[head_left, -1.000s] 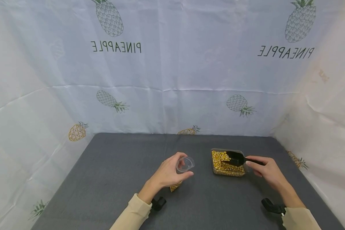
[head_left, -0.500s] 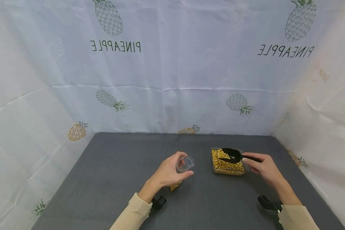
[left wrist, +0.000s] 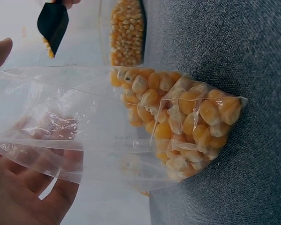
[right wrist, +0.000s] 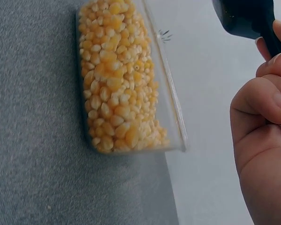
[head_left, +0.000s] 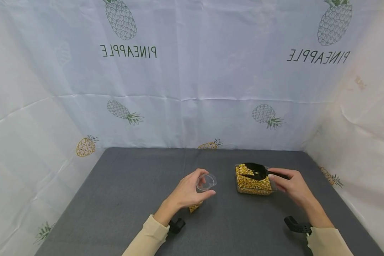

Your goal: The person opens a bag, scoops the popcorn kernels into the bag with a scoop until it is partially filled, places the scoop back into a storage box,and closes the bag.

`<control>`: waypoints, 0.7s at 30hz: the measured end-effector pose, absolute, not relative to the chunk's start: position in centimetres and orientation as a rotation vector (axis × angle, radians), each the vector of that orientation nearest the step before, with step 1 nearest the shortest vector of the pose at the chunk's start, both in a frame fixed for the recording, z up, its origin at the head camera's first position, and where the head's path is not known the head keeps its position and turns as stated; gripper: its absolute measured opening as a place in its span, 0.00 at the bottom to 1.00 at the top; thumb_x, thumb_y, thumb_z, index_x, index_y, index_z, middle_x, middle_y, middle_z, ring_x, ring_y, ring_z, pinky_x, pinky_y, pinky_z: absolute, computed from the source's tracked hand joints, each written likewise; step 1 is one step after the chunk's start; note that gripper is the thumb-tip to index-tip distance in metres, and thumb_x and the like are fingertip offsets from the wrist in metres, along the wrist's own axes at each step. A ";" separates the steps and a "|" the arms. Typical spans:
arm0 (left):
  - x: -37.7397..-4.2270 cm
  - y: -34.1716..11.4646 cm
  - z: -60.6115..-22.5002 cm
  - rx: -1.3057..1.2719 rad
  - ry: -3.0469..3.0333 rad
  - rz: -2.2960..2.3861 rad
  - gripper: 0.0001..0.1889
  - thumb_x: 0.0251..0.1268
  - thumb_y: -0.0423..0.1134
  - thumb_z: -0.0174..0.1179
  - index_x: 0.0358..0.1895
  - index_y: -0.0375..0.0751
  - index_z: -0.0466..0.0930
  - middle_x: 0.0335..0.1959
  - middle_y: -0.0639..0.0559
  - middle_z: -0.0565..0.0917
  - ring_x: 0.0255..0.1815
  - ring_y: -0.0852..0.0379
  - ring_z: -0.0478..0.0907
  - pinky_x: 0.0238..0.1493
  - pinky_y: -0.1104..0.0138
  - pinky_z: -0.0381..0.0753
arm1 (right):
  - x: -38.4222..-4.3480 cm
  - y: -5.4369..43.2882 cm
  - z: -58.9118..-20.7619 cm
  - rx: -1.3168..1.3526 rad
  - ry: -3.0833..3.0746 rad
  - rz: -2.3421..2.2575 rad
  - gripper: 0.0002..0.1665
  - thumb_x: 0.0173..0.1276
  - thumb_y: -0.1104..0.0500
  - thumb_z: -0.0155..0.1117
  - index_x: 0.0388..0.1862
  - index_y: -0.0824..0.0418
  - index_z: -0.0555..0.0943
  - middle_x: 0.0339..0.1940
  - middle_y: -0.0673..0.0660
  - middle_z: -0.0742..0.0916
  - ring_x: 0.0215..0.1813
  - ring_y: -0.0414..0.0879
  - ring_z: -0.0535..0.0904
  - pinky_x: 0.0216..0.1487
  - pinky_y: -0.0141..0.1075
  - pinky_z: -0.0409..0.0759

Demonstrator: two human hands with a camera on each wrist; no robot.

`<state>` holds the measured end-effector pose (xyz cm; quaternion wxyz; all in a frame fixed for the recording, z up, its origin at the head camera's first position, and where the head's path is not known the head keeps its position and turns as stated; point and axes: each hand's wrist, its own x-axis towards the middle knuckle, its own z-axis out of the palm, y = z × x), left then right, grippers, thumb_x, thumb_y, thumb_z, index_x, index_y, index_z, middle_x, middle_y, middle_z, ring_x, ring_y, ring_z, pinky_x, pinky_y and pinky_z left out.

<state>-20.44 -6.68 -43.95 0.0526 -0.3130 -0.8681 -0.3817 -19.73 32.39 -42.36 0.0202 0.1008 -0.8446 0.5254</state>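
Black scoop (head_left: 260, 171) clamped in our right hand's (head_left: 289, 183) fingers, we're lifting it off the corn (head_left: 251, 183), apparently loaded; our left hand's (head_left: 189, 190) fingers are cupping the clear bag (left wrist: 145, 126).

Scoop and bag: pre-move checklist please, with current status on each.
1. Clear bag mouth held open by left hand: ok.
2. Black scoop gripped by its handle in right hand: ok.
3. Scoop full enough: cannot tell; some kernels show at its edge, but the amount is unclear.
4. Scoop over the bag mouth: not ok; it is over the clear container.
5. Container upright on the gray table: ok.
6. Bag bottom firmly supported by the table: cannot tell.
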 end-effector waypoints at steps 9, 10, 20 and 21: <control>-20.5 -6.7 -43.9 -0.958 -2.637 -1.174 0.34 0.66 0.59 0.65 0.68 0.42 0.71 0.42 0.60 0.77 0.39 0.63 0.73 0.38 0.66 0.74 | -19.9 31.4 -41.9 0.472 -2.525 1.716 0.23 0.78 0.62 0.60 0.63 0.78 0.75 0.13 0.56 0.69 0.17 0.55 0.66 0.27 0.44 0.72; -20.5 -6.7 -43.9 -0.958 -2.637 -1.176 0.34 0.66 0.59 0.65 0.68 0.42 0.71 0.43 0.60 0.77 0.39 0.63 0.73 0.38 0.66 0.74 | -19.9 31.3 -41.9 0.490 -2.516 1.722 0.22 0.77 0.63 0.60 0.62 0.78 0.76 0.13 0.56 0.69 0.17 0.56 0.65 0.26 0.44 0.72; -20.5 -6.7 -43.9 -0.950 -2.655 -1.160 0.34 0.66 0.59 0.65 0.68 0.44 0.71 0.43 0.60 0.77 0.38 0.63 0.73 0.38 0.67 0.74 | -20.1 30.0 -41.3 0.571 -2.494 1.727 0.19 0.76 0.65 0.61 0.59 0.78 0.78 0.13 0.62 0.67 0.17 0.61 0.60 0.21 0.45 0.68; -20.5 -6.7 -43.9 -0.949 -2.656 -1.159 0.34 0.66 0.59 0.65 0.68 0.44 0.71 0.43 0.60 0.77 0.38 0.63 0.73 0.38 0.67 0.74 | -20.1 29.8 -41.2 0.574 -2.492 1.731 0.19 0.76 0.66 0.61 0.59 0.78 0.78 0.14 0.64 0.67 0.17 0.62 0.60 0.21 0.45 0.68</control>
